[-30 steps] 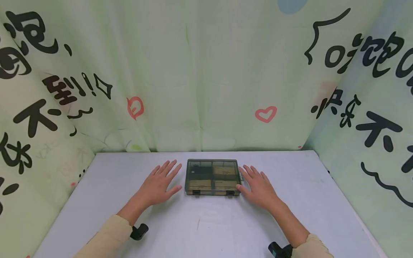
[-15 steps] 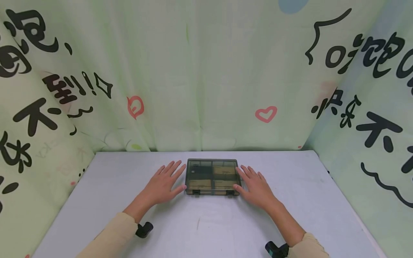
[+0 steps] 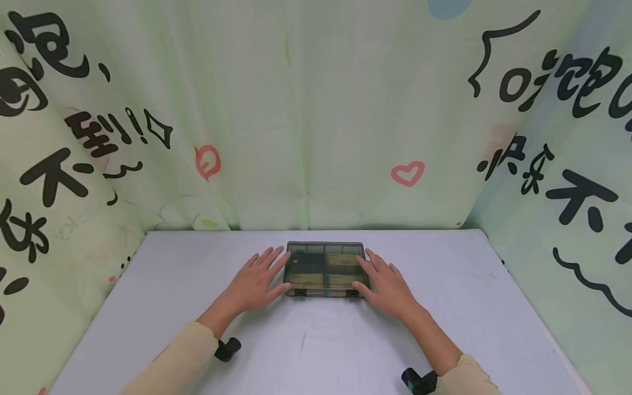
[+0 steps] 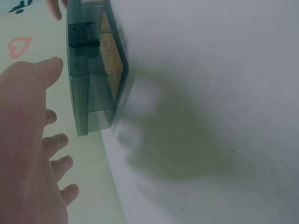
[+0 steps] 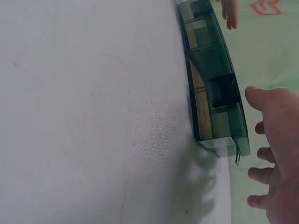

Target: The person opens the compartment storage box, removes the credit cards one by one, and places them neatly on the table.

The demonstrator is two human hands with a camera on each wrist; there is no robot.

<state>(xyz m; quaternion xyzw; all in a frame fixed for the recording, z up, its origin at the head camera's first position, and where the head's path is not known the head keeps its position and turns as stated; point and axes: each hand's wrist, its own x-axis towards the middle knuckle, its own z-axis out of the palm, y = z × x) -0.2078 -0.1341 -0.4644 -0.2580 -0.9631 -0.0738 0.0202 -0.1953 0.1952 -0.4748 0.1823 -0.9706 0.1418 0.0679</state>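
Observation:
A dark see-through plastic compartment box point(image 3: 323, 270) lies flat and closed on the table, with tan flat pieces and one dark one in its compartments. Two black latches sit along its near side; one latch point(image 5: 223, 91) shows close up in the right wrist view. My left hand point(image 3: 253, 282) hovers at the box's left edge, fingers spread and straight. At the right edge my right hand point(image 3: 390, 286) is likewise spread, its thumb and forefinger over the lid from above. Both wrist views show a gap between the fingers and the box; neither hand grips it.
The white-covered table point(image 3: 306, 351) stretches around the box on every side. A pale green curtain point(image 3: 306, 120) with black lettering and red hearts hangs behind it and along both sides. A small loop point(image 5: 238, 156) hangs from the box's right end, beside a white label.
My left hand has moved right until its fingertips reach the box's left edge. The right hand has shifted slightly left over the box. The box has stayed in place.

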